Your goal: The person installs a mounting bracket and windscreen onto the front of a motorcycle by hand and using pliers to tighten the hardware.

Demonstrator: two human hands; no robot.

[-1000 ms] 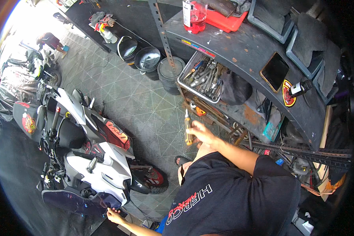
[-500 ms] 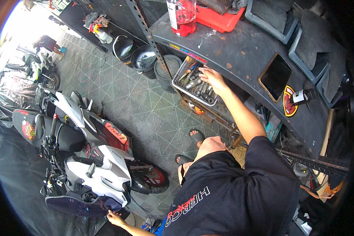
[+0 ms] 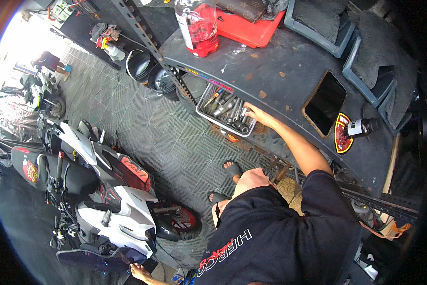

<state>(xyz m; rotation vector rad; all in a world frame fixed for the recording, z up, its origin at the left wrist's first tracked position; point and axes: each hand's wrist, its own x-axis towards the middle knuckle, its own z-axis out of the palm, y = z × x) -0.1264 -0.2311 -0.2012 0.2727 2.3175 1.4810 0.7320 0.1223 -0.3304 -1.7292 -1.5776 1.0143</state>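
My right hand reaches over the rim of a grey plastic basket on the shelf under the workbench. Its fingers are stretched and slightly apart among metal sockets and tools; some fingertips are hard to make out. At the lower left, my left hand has its fingers drawn together beside the dark tinted windscreen of a white and black scooter. Whatever it may hold is too small to make out.
The dark workbench carries a bottle of red liquid, a red tray, a phone and a small black bottle. Black buckets stand beyond a perforated metal post. Another person bends far left.
My right hand has moved from above the basket's middle to its near right side, lower among the tools. My left hand stays by the windscreen. The view has shifted slightly.
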